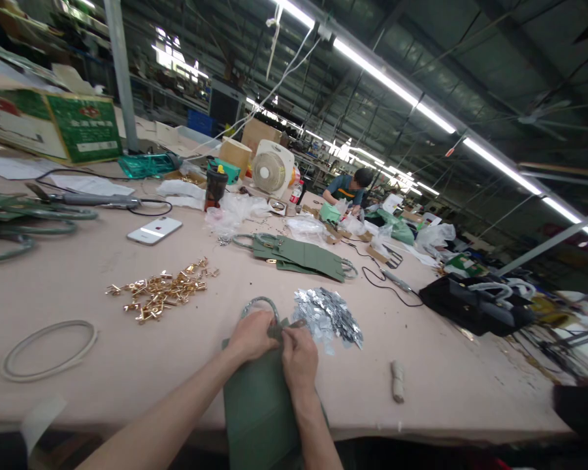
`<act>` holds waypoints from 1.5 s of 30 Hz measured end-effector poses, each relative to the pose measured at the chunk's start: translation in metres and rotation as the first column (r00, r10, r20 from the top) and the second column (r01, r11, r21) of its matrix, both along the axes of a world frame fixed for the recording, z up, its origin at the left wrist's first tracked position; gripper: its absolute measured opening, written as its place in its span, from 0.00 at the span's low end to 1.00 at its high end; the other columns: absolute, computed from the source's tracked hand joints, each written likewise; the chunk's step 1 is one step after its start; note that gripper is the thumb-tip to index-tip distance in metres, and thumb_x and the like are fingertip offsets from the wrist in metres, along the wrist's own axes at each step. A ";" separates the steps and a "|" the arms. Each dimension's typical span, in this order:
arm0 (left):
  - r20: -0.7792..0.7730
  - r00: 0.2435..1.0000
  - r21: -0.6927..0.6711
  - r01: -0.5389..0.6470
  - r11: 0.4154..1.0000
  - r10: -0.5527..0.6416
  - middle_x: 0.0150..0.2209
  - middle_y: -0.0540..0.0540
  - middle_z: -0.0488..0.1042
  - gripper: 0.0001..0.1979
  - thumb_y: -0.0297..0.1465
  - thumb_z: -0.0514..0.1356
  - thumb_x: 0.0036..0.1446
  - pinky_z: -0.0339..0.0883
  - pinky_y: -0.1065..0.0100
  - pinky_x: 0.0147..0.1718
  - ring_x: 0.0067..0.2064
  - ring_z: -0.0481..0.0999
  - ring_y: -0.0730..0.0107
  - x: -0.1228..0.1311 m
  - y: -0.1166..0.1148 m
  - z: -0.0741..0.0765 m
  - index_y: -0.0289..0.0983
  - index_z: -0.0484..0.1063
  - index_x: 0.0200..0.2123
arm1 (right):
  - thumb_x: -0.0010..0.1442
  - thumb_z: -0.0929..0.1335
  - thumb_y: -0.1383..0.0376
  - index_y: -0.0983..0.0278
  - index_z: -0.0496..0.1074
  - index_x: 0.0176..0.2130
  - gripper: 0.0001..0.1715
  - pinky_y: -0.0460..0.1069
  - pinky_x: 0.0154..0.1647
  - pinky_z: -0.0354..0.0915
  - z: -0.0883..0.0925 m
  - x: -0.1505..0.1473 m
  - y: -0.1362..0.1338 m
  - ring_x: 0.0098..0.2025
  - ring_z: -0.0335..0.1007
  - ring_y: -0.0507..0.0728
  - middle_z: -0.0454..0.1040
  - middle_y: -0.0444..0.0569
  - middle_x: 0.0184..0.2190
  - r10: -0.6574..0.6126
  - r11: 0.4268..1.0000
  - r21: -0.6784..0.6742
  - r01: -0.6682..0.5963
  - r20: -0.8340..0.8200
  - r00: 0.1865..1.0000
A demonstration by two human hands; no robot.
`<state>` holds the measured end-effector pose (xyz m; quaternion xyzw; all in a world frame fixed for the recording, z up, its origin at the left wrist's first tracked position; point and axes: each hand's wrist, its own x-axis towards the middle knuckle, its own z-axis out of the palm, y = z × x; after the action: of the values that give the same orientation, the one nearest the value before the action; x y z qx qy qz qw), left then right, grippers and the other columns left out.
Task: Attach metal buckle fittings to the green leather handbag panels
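A green bag panel (257, 405) lies on the pink table (127, 365) in front of me, hanging over the near edge. My left hand (251, 334) is closed on its top edge, just under the grey handle loop (259, 303). My right hand (298, 352) pinches the same top edge beside it, at a small tab. A pile of silver metal pieces (329, 314) lies just right of my hands. A heap of gold fittings (163, 292) lies to the left.
A white ring (46, 349), a white phone (153, 230), more green bag panels (301, 254), a dark cup (215, 188), a small fan (270, 168), a cardboard box (53, 124) and black bags (473, 303) are on the table. Another person (349, 186) works at the far end.
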<state>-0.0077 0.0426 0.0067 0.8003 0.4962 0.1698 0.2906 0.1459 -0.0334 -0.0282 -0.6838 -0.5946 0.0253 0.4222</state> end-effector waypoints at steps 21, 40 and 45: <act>0.093 0.995 -0.080 0.054 0.995 -0.047 0.27 0.52 0.73 0.04 0.34 0.66 0.45 0.57 0.67 0.30 0.36 0.76 0.62 -0.001 0.010 -0.001 0.42 0.74 0.24 | 0.67 0.65 0.67 0.62 0.83 0.41 0.15 0.52 0.46 0.69 0.004 -0.001 0.001 0.41 0.76 0.59 0.80 0.52 0.36 0.041 0.998 0.040 -0.041 -0.001 0.999; 0.233 0.971 -0.267 0.123 0.956 -0.060 0.24 0.54 0.71 0.11 0.37 0.68 0.42 0.63 0.70 0.27 0.29 0.73 0.67 0.001 0.023 -0.013 0.39 0.80 0.30 | 0.65 0.68 0.64 0.61 0.83 0.39 0.12 0.51 0.43 0.70 0.004 0.000 -0.002 0.38 0.78 0.59 0.82 0.51 0.35 0.051 0.998 0.029 -0.048 -0.090 0.995; 0.267 0.962 -0.272 0.126 0.954 -0.051 0.24 0.53 0.71 0.10 0.36 0.68 0.41 0.62 0.70 0.27 0.30 0.74 0.67 0.001 0.023 -0.016 0.39 0.80 0.29 | 0.66 0.68 0.64 0.60 0.83 0.39 0.12 0.51 0.43 0.69 0.005 0.000 0.000 0.38 0.77 0.59 0.82 0.50 0.35 0.058 0.998 0.013 -0.058 -0.062 0.996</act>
<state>-0.0068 0.0651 -0.0095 0.7427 0.4370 0.1852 0.4724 0.1458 -0.0336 -0.0232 -0.6627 -0.6008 0.0557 0.4435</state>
